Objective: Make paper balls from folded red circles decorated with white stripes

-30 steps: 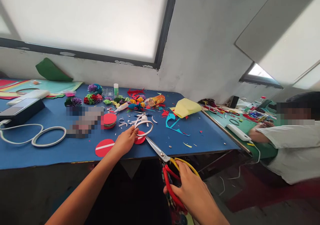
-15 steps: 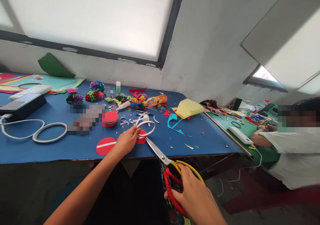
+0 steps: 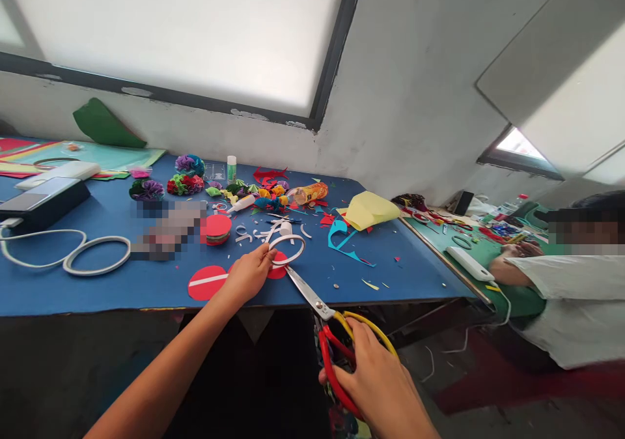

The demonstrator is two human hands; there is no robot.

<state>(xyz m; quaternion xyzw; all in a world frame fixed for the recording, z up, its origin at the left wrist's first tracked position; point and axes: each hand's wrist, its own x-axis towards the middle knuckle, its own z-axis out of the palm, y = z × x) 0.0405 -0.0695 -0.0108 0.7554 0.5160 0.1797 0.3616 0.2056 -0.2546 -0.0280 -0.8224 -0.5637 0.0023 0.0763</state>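
Observation:
My left hand (image 3: 249,271) is closed in a pinch on a curled white strip (image 3: 293,258), which loops out to the right like a ring. My right hand (image 3: 383,374) grips scissors (image 3: 303,288) with one yellow and one red handle. Their blades look nearly together, and the tip points at the underside of the loop. Beneath the left hand lie red paper circles; the left one (image 3: 205,284) carries a white stripe, and another (image 3: 278,271) is partly covered. A stack of red-topped discs (image 3: 216,229) stands just behind.
White scraps (image 3: 247,234), a glue stick (image 3: 231,169), an orange-labelled bottle (image 3: 311,194), paper flowers (image 3: 185,185) and yellow paper (image 3: 367,211) lie on the blue table (image 3: 415,263). A cabled device (image 3: 43,201) sits left. At right, a person in a white sleeve (image 3: 576,283) works at a green table.
Both hands stay almost in place, with the loop and scissors held as before. The view has shifted very slightly.

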